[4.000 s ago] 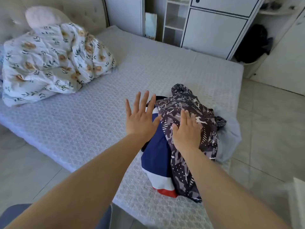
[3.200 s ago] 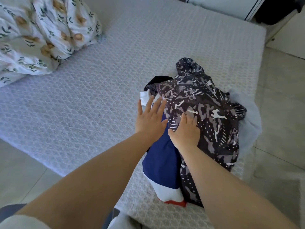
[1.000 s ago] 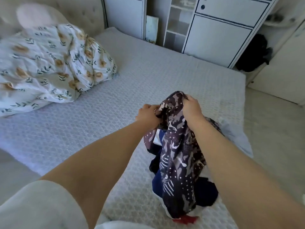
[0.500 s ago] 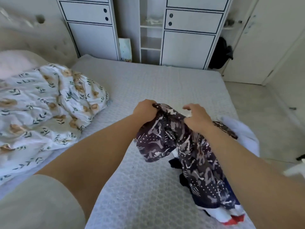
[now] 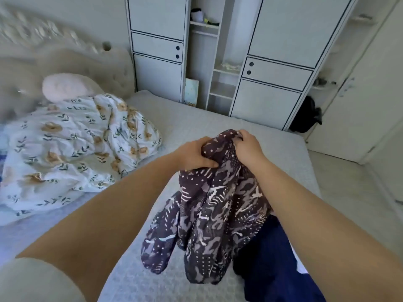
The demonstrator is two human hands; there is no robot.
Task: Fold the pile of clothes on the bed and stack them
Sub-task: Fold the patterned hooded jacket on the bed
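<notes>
Spreading across most of the view, the bed [image 5: 218, 118] carries a pale quilted cover, with a tufted headboard [image 5: 72, 62] at its far left end. White wardrobes [image 5: 272, 62] with dark-lined doors stand behind it, and open shelves run between them. A crumpled floral duvet [image 5: 72, 149] lies heaped on the bed's left part, with a pink pillow [image 5: 63, 87] just behind it. Near the person, a dark patterned garment [image 5: 209, 214] hangs lifted above the bed, its lower folds dangling over the cover. Beside and under it, at the lower right, lies a navy garment [image 5: 274, 271] from the pile. The left hand [image 5: 194, 155] grips the patterned garment's top edge, its fingers [image 5: 207, 164] curled round a bunched fold. The right hand [image 5: 248, 147] holds the same edge just beside it, with its fingers curled tightly into the cloth. Both hands are close together at the top of the garment.
</notes>
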